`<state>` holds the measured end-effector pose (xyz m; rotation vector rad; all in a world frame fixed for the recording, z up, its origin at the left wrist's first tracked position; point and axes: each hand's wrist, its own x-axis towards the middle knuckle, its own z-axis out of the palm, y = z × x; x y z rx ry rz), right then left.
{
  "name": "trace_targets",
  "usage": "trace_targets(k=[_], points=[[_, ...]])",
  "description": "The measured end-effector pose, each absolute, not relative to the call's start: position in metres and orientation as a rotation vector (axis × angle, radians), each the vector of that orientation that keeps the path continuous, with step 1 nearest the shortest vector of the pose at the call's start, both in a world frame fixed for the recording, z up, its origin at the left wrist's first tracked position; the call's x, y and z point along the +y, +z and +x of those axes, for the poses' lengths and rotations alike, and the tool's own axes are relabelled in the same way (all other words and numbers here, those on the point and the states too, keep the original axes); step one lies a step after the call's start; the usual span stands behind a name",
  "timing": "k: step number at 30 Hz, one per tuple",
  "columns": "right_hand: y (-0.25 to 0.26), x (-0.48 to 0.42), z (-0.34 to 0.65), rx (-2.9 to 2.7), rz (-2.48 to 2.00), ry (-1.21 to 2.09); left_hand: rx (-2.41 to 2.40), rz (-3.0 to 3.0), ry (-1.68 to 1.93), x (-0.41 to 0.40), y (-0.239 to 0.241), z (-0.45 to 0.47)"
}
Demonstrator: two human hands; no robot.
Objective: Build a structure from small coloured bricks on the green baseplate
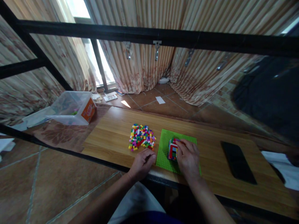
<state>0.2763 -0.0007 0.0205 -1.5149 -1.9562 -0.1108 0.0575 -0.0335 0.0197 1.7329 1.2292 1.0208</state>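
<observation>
A small multicoloured structure of building bricks stands on a green studded baseplate. My right hand reaches over the plate from the right, thumb and fingers pinched at the top right of the structure. A brick seems to be at those fingertips, largely hidden by them. To the left of the plate, a loose pile of small coloured bricks is spread on the wooden table. My left hand rests by the table's front edge, just below the pile, fingers curled in; whether anything is inside cannot be seen.
A dark flat slab like a phone or tablet lies on the table at right. On the floor at left stands a clear plastic bin with an orange label. A black metal rail crosses above the table, in front of curtains.
</observation>
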Motion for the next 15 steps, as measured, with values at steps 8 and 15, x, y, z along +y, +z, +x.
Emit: trace_targets(k=[8,15], points=[[0.02,0.0,0.274,-1.925,-1.526,-0.109,1.538,1.774,1.142,-0.028,0.017,0.055],[0.019,-0.003,0.278,-1.892,-1.46,-0.097,1.662,2.102,0.919,-0.016,0.018,0.049]])
